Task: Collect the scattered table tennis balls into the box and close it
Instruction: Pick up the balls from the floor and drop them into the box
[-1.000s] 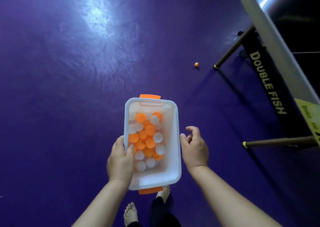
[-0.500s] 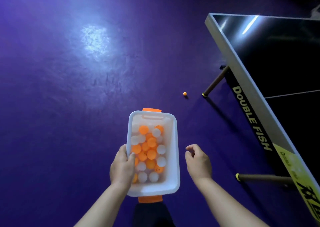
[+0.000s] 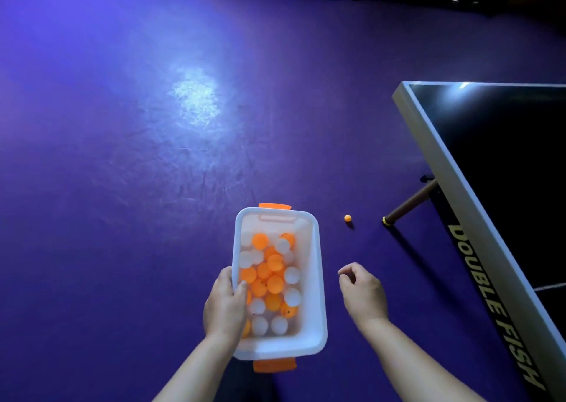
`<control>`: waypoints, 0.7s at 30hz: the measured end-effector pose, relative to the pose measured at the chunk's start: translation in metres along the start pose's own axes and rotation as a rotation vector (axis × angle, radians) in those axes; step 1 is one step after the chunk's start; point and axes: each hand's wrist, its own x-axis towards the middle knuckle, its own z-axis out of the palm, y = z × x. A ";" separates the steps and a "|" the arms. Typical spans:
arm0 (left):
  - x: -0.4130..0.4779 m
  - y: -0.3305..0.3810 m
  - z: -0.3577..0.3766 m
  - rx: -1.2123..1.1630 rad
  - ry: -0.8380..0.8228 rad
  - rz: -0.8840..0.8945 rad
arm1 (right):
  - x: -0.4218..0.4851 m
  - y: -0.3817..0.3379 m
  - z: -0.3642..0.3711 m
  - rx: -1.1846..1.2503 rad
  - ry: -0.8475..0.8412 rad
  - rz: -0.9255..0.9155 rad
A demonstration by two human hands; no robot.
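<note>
The left hand [image 3: 225,305] holds the white box [image 3: 318,279] by its rim at 9 o'clock, thumb inside, hiding some of the orange and white balls [image 3: 269,276]. The right hand [image 3: 363,294] is free at 3 o'clock of the box, fingers loosely curled, holding nothing. One orange ball [image 3: 348,218] lies on the purple floor [image 3: 122,187] at 1 o'clock, near the table leg [image 3: 407,205]. The tabletop [image 3: 505,156] is cut off at the right edge.

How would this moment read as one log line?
left hand: grips box rim | right hand: empty | orange ball: loose on floor | lid: unseen
</note>
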 end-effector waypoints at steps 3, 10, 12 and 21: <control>0.055 0.029 0.007 0.026 0.004 -0.015 | 0.051 -0.027 -0.003 -0.004 -0.013 0.040; 0.165 0.102 0.037 0.113 -0.031 -0.011 | 0.164 -0.058 -0.018 0.018 -0.018 0.109; 0.188 0.124 0.055 0.135 -0.036 -0.011 | 0.194 -0.056 -0.028 0.025 -0.017 0.130; 0.282 0.201 0.186 0.078 0.027 -0.094 | 0.374 -0.005 -0.064 -0.100 -0.109 0.186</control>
